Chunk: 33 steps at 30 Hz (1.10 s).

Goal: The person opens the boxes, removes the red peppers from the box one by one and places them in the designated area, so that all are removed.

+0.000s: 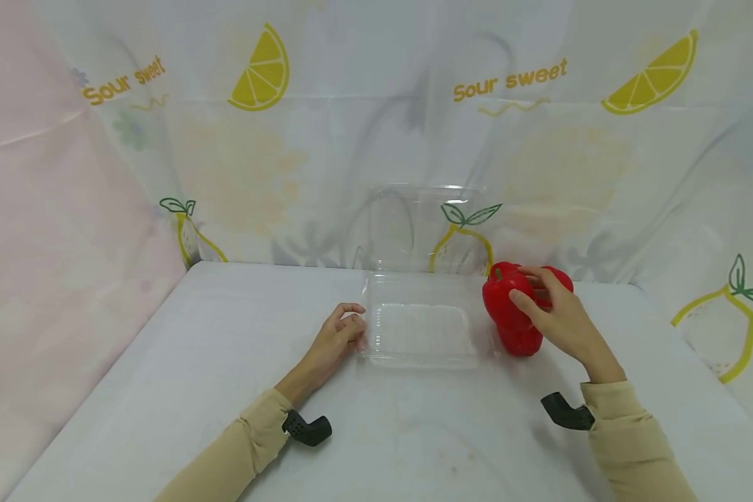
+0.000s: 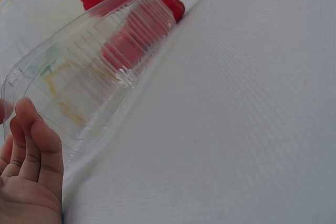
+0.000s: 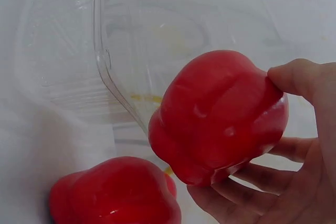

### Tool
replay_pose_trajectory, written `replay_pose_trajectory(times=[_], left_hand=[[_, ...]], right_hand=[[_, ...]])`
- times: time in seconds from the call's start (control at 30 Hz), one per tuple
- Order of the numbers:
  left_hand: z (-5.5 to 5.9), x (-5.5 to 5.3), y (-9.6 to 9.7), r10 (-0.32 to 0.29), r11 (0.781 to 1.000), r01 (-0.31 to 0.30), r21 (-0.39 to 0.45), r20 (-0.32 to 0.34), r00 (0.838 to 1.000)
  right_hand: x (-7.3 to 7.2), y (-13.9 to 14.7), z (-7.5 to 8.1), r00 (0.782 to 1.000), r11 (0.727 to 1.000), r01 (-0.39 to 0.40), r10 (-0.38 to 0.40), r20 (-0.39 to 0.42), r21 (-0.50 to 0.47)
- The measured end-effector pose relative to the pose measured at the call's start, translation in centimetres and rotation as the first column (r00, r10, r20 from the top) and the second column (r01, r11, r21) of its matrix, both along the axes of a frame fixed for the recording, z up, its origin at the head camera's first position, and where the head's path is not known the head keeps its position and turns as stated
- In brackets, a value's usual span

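Note:
A clear plastic clamshell container [image 1: 423,359] lies on the table with its lid [image 1: 392,223] raised at the back. My left hand [image 1: 335,341] grips its left rim, fingers curled at the edge, as the left wrist view also shows. My right hand [image 1: 561,324] holds a glossy red bell pepper [image 3: 220,119] by its sides, thumb on one side and fingers on the other. It is lifted beside the container's right edge. Another red bell pepper [image 1: 521,343] sits on the table below it, partly hidden. More red [image 1: 558,277] shows behind my right fingers.
A white cloth covers the table [image 1: 414,432]. Close behind the lid hangs a pale curtain [image 1: 351,125] printed with lemons, and similar cloth closes in both sides. Each wrist carries a black mount [image 1: 567,411].

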<state>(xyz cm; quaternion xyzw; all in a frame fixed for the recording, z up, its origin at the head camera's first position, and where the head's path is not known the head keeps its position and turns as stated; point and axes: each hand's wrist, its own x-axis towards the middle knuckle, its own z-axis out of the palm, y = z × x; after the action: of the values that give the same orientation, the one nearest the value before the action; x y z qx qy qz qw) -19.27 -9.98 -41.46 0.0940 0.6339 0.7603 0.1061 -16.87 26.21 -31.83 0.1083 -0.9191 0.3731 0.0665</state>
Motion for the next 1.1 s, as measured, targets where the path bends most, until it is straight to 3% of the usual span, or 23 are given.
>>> replay_pose_trajectory(times=[0.53,1.1], left_hand=[[0.1,-0.1,0.1,0.012,1.0,-0.012,-0.009,0.003,1.0],[-0.2,-0.2,0.1,0.003,1.0,-0.003,-0.01,0.004,1.0]], right_hand=[[0.1,2.0,0.8,0.997,0.999,0.018,-0.02,0.071,0.035],[0.4,4.1,0.9,0.984,1.0,0.025,-0.026,0.177,0.009]])
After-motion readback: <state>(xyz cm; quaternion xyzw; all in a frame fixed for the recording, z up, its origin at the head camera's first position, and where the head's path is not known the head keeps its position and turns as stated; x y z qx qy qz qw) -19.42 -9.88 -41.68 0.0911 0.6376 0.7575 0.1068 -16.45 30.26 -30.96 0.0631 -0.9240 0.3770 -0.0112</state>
